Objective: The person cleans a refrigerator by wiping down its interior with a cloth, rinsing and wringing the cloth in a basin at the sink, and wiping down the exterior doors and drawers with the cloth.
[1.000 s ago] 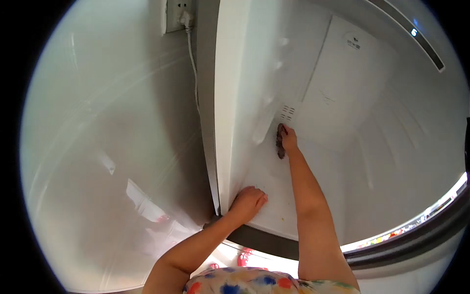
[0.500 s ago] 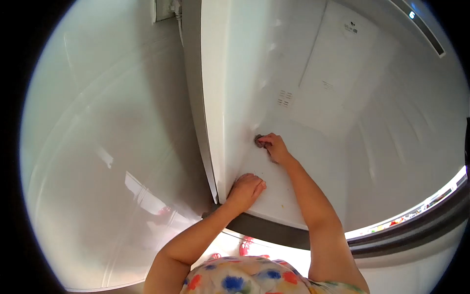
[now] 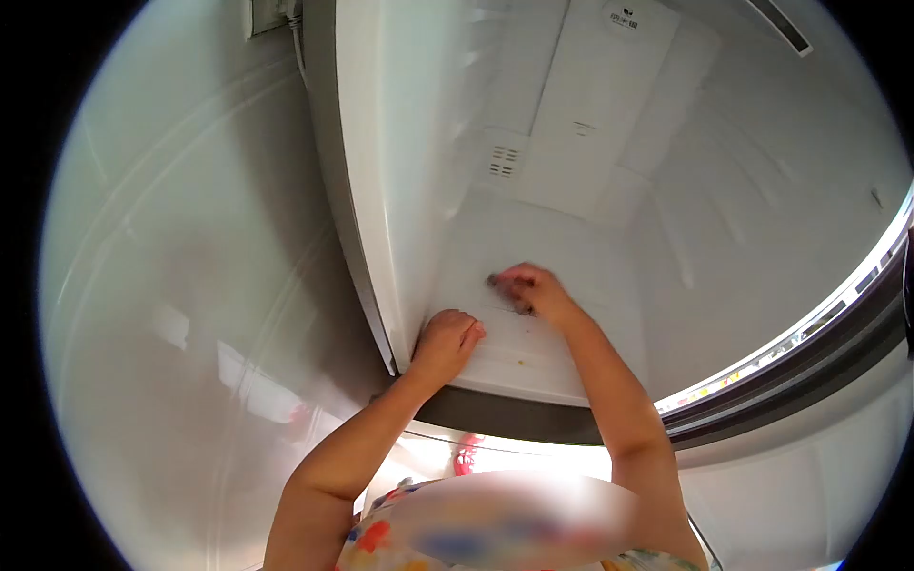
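My right hand [image 3: 531, 288] is closed on a crumpled grey-brown cloth [image 3: 514, 305], low over the white floor [image 3: 562, 376] of an open refrigerator compartment. Motion blurs the fingers and cloth somewhat. Small dark specks and a yellowish crumb [image 3: 521, 363] lie on this floor, between the cloth and the front edge. Near the front left corner, my left hand [image 3: 446, 344] rests on the floor beside the side wall [image 3: 409, 190], its fingers curled in. Its palm faces away from me, and no object shows in it.
A back panel [image 3: 595, 114] with a vent [image 3: 505, 160] stands behind. The dark front sill [image 3: 505, 415] crosses below my forearms. An open door with a dark seal [image 3: 771, 404] is at right. At left, a plug and cable [image 3: 295, 38] sit on a glossy wall [image 3: 181, 238].
My view has shifted, so the compartment appears farther left and higher. My right hand and the cloth have moved away from the left wall, toward the front. My left hand stays near the corner.
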Motion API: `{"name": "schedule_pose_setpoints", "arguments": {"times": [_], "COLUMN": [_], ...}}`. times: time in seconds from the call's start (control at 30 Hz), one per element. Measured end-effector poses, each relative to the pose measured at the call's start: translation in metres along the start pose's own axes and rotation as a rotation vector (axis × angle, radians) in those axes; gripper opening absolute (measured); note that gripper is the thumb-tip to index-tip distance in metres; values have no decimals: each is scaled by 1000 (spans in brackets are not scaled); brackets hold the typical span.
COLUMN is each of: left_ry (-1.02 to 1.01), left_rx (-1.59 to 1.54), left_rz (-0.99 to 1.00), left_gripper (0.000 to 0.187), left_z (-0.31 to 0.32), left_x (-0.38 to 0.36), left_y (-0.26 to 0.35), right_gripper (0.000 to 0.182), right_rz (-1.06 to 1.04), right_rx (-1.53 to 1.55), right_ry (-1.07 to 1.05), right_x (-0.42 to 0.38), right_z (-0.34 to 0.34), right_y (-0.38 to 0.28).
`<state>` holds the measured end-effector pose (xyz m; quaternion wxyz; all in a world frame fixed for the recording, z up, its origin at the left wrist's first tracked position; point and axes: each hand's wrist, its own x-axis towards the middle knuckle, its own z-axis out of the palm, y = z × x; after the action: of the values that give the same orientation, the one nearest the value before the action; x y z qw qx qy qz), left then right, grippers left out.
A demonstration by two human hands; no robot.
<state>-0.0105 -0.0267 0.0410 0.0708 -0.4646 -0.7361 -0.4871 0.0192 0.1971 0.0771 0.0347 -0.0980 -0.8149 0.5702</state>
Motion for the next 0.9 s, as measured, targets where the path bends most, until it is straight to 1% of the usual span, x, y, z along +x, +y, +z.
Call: {"name": "schedule_pose_setpoints", "arguments": {"times": [0.03,0.1,0.2,0.3,0.4,0.47,0.5,0.6,0.7,0.8,0.9], "left_ry": [-7,-21,-26,-28,-29,-7,2,2,-1,-3,-7], "left_rx": [-7,-17,0,14,13,-15,-32,-17,16,20,12], "left_rz": [-7,-23,-29,-59,-86,-79,-76,-31,-40,22,33], "left_gripper": [18,17,16,14,12,12,12,13,14,10,13], "left_z": [0,-2,-2,-5,-7,-6,-5,-6,-4,-2,-1], "left_x": [1,2,1,2,5,5,5,5,4,3,3], "left_y": [1,3,3,9,15,14,13,10,6,5,1], "right_gripper": [26,29,29,31,28,24,22,18,20,19,16], "right_rz": [49,-27,-134,-123,-58,-225,-306,-365,-322,-359,-354], "right_rx": [3,-63,-278,-338,-271,-558,-704,-750,-796,-827,-831], "right_ry": [119,317,457,467,458,426,409,548,497,476,479], "right_x": [10,39,75,103,127,139,138,132,119,94,72], "right_z": [-16,-53,-87,-102,-108,-103,-99,-84,-76,-69,-56], "right_y": [6,31,60,71,78,95,98,104,101,97,90]}}
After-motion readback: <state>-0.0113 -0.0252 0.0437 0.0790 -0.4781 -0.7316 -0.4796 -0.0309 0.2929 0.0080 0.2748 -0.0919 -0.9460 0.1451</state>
